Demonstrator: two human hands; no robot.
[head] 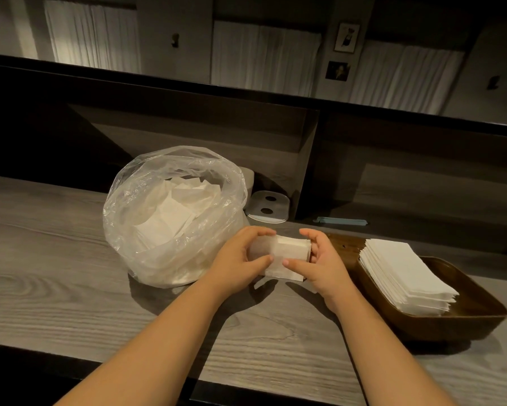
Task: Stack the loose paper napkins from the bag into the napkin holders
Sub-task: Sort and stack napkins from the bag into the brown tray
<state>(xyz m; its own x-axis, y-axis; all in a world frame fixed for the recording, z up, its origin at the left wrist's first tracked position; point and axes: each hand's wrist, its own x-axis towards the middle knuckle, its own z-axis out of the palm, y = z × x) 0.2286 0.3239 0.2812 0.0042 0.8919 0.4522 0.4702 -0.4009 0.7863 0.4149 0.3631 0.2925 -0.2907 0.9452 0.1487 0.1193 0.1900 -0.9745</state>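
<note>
Both hands are together on a small stack of white napkins (287,256), just above the grey wooden counter (56,259). The left hand (240,259) curls around the stack's left end and the right hand (319,259) grips its right end, thumbs in front. The stack is thick, square-edged and a little uneven. It is between the clear plastic bag (146,224), which holds loose crumpled napkins, and a dark wooden tray (474,315) with a neat, flat pile (404,273) of folded napkins.
</note>
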